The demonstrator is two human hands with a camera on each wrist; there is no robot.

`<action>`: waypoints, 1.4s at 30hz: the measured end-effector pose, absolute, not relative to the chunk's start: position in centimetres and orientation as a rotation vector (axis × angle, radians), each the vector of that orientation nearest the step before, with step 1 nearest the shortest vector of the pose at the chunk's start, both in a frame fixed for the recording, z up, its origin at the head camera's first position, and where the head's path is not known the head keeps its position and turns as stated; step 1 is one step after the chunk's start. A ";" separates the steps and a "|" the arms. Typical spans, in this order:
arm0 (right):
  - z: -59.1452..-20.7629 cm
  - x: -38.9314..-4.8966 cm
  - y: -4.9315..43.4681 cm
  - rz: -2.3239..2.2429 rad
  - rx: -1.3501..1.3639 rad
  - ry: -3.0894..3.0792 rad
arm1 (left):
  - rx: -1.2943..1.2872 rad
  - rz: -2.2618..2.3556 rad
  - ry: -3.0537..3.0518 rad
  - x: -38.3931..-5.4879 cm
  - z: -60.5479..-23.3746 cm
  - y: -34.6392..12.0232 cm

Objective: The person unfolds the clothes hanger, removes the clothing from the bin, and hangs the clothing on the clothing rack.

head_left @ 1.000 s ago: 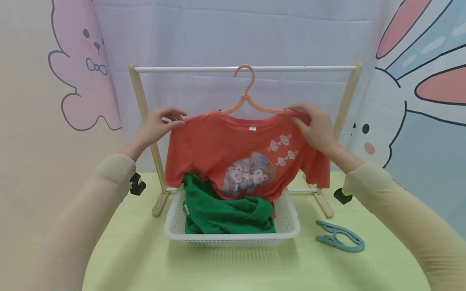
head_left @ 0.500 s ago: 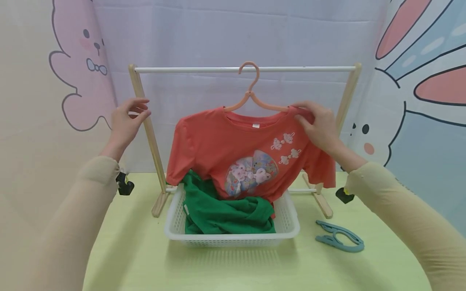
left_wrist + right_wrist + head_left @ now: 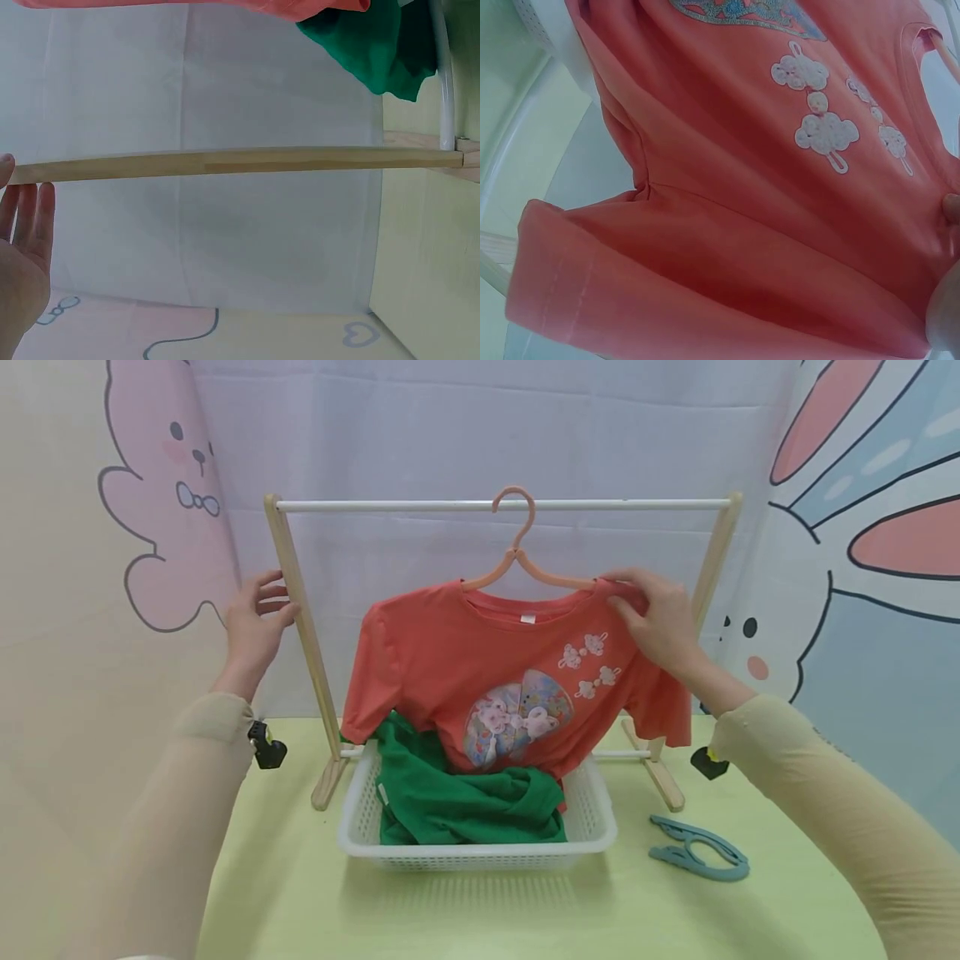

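A red T-shirt (image 3: pixel 442 643) with a rabbit print hangs on an orange hanger (image 3: pixel 512 539), whose hook overlaps the white bar of a wooden clothes rack (image 3: pixel 420 506). My right hand (image 3: pixel 660 618) pinches the shirt's shoulder on the right, over the hanger's arm; the right wrist view shows the sleeve (image 3: pixel 705 300) drooping below it. At the rack's left post (image 3: pixel 309 635), my left hand (image 3: pixel 257 622) holds the wood between thumb and fingers. The left wrist view has fingers (image 3: pixel 45 217) along one side of that post and the thumb across it.
Below the shirt, a white basket (image 3: pixel 480 852) holds a green garment (image 3: pixel 465 806); the shirt's hem hangs into it. A folded blue-grey hanger (image 3: pixel 720 856) lies on the yellow-green table (image 3: pixel 480 914) at right. Behind the rack hangs a pale curtain (image 3: pixel 420 435).
My left hand has let go of the shirt's left shoulder and moved left onto the rack's post. The shirt and hanger have shifted slightly right and up, still in my right hand.
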State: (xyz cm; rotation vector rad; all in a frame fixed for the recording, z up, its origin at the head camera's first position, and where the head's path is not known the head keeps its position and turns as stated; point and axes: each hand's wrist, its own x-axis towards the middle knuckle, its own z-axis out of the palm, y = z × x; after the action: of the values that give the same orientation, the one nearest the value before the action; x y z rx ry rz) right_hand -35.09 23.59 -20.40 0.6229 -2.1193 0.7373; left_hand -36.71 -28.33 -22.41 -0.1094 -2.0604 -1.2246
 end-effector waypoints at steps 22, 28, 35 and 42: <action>-18.7 -35.5 22.9 0.760 0.401 -2.176 | -0.250 -1.447 -2.229 -37.2 -23.1 -28.9; -18.9 -35.5 22.8 0.733 0.368 -2.180 | -0.260 -1.423 -2.236 -37.1 -23.0 -28.9; -19.3 -35.9 22.7 0.661 0.371 -2.177 | -0.269 -1.426 -2.232 -37.2 -22.8 -28.7; -19.9 -36.6 23.1 0.588 0.410 -2.172 | -0.257 -1.431 -2.231 -37.2 -22.8 -28.7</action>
State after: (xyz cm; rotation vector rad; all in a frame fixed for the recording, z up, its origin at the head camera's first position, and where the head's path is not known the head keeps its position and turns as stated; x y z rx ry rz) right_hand -36.60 23.11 -19.90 0.4105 -2.1724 0.5885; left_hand -37.21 -28.70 -22.78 -0.2566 -2.2307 -1.4311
